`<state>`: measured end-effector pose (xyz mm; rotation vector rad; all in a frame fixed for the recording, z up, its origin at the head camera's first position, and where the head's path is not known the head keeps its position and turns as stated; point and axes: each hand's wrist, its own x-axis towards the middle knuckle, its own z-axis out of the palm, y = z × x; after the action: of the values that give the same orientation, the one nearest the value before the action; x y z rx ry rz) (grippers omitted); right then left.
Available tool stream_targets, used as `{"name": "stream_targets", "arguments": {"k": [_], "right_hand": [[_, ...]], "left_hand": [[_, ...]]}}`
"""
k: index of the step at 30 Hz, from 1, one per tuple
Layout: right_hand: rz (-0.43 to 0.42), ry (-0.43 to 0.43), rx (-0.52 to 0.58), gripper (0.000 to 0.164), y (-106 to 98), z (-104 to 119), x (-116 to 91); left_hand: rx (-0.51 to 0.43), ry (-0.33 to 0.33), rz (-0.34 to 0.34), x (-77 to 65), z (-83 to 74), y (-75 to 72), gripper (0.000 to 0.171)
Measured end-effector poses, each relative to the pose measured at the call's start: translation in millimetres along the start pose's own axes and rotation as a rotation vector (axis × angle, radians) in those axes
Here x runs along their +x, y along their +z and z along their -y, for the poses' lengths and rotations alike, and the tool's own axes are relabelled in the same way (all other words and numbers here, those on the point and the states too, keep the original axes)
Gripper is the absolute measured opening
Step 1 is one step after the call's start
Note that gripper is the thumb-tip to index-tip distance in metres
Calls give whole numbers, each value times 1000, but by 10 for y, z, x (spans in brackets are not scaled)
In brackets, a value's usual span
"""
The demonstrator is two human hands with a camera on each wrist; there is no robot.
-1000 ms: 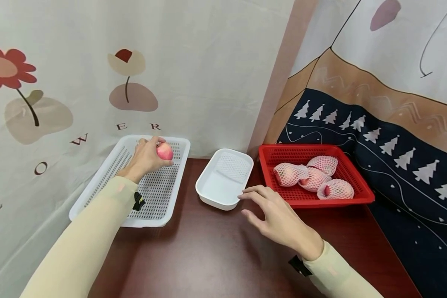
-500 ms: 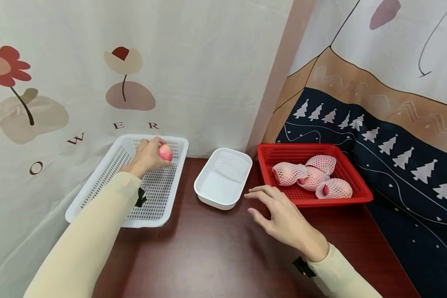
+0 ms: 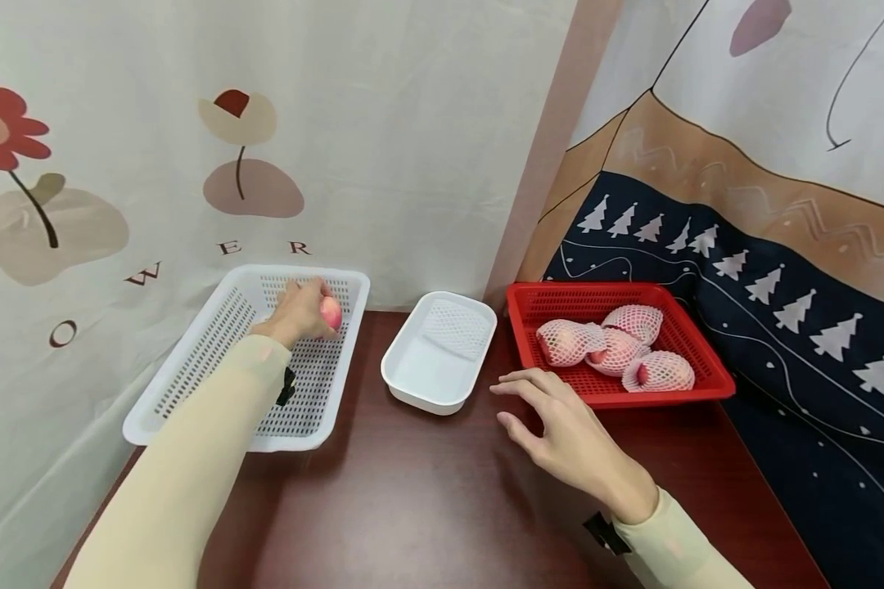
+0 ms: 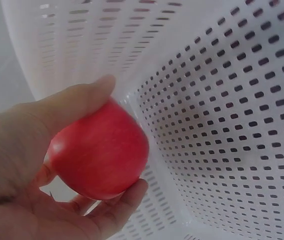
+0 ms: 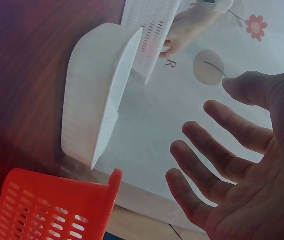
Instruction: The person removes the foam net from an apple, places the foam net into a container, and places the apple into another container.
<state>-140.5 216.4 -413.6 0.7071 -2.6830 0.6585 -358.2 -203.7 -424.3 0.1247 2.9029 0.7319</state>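
In the head view my left hand is inside the white basket, low toward its far right corner. It holds a red apple between thumb and curled fingers; the left wrist view shows the perforated floor and walls around it. My right hand hovers above the table, fingers spread and slightly bent, with nothing in them. It is just in front of the red basket and to the right of the small white tray. Several fruits in foam nets lie in the red basket.
A white textured piece, perhaps a foam net or drain plate, covers the far part of the small tray. The dark brown table ends at a printed curtain behind the containers.
My left hand has sunk slightly with the apple and come a little to the right in the basket. My right hand has shifted slightly right, away from the small tray.
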Motion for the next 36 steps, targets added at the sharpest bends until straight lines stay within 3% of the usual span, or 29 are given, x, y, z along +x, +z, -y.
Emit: {"name": "stream_targets", "arguments": {"k": [9,12,16,21,30,36], "right_hand": [[7,29,-3,37,-9,-5,-44],[-3,26,-7,37,-16,-4,-62],[-10,17,0,37,-20,-7,-77],[-7,25,5,38,-27,-19,-86],[8,35,17,40,-9,-17,-58],[-2,5,12,38,-5,-14,-13]], "left_hand": [[48,-70,109,133,19,61,88],[72,-64,95,251,86,132,88],[77,-43,95,264,100,143,85],[81,11,123,101,16,32,75],[97,68,153,-155,21,-128,83],[76,91,127,-395,3,-251,82]]}}
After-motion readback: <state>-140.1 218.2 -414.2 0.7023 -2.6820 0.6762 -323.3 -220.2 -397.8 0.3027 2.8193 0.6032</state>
